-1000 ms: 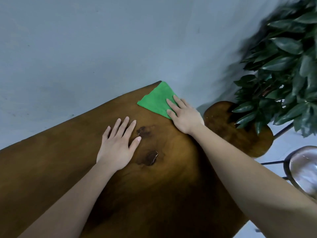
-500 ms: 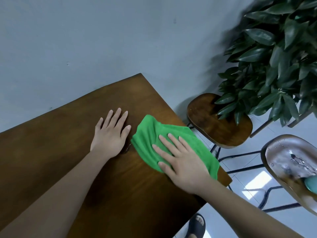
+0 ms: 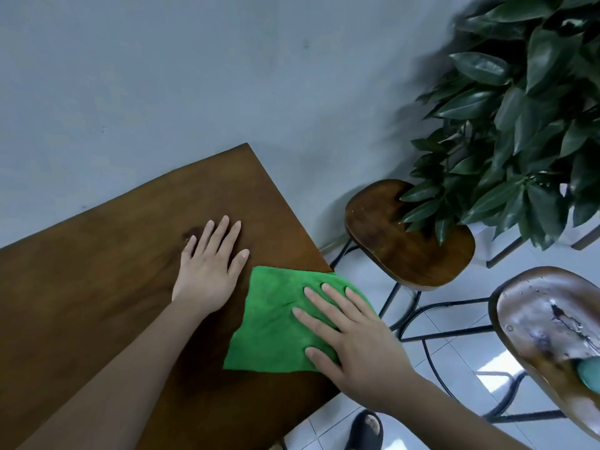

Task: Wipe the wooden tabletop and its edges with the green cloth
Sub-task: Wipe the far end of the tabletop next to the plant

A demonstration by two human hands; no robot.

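Note:
The dark wooden tabletop (image 3: 107,287) runs from the lower left to a far corner against the wall. A green cloth (image 3: 276,323) lies flat on it at the right edge, part of it hanging over that edge. My right hand (image 3: 354,345) presses flat on the cloth with fingers spread, covering its right side. My left hand (image 3: 211,267) rests palm down on bare wood just left of the cloth, fingers apart, holding nothing.
A grey wall stands behind the table. Two wooden stools on black metal legs, one (image 3: 409,241) and another (image 3: 548,332), stand to the right, the nearer one wet with a teal object on it. A leafy plant (image 3: 519,125) overhangs the far stool. My sandalled foot (image 3: 367,430) is on the tiled floor.
My right hand has dragged the cloth from the far corner back along the right edge toward me. My left hand stays flat on the wood.

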